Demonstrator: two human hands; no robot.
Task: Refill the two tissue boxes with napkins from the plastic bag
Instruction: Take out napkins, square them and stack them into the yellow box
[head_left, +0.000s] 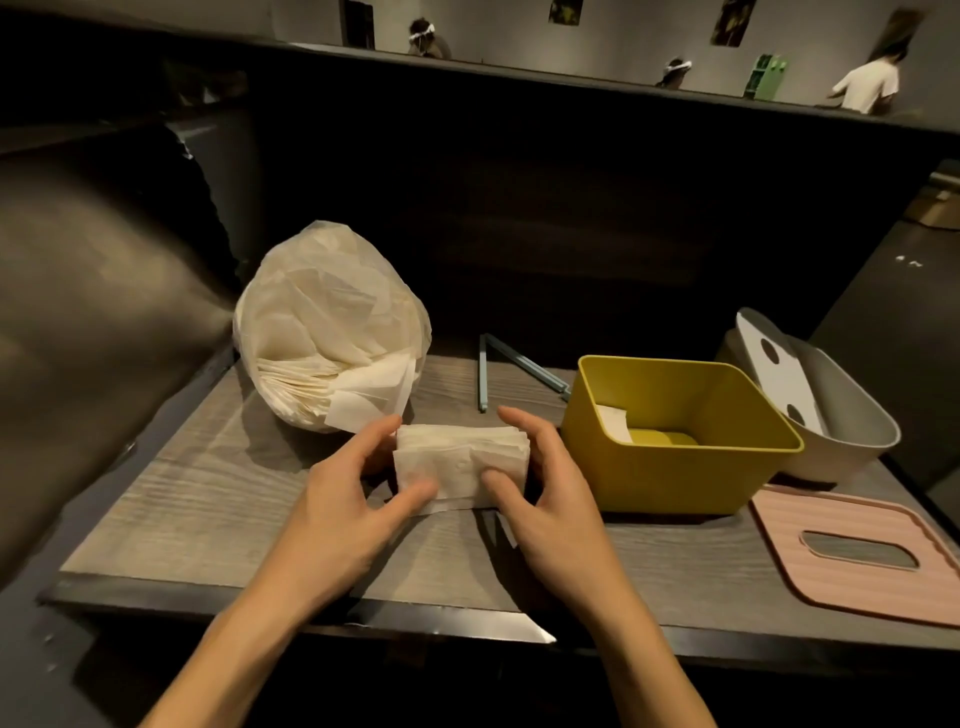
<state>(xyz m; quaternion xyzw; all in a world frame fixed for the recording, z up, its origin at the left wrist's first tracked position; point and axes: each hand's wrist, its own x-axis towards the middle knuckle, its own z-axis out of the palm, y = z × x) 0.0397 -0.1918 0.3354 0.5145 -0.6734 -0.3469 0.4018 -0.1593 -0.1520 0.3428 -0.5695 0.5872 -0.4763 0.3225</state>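
A stack of folded white napkins (460, 460) stands on the wooden table (208, 499), held between both hands. My left hand (348, 499) grips its left end, thumb on the front face. My right hand (540, 493) grips its right end the same way. Behind and to the left lies the clear plastic bag (322, 322), bulging with napkins and open toward the stack. To the right is the yellow tissue box (675, 467), lidless, with a few napkins at its bottom. A grey tissue box (852, 426) stands behind it with a white lid (779, 369) leaning inside.
A pink slotted lid (857, 582) lies flat at the table's right front. A blue-grey hinged bag clip (511, 374) lies open behind the stack. A dark padded seat back rises at the left, a dark partition behind. People stand far off beyond the partition.
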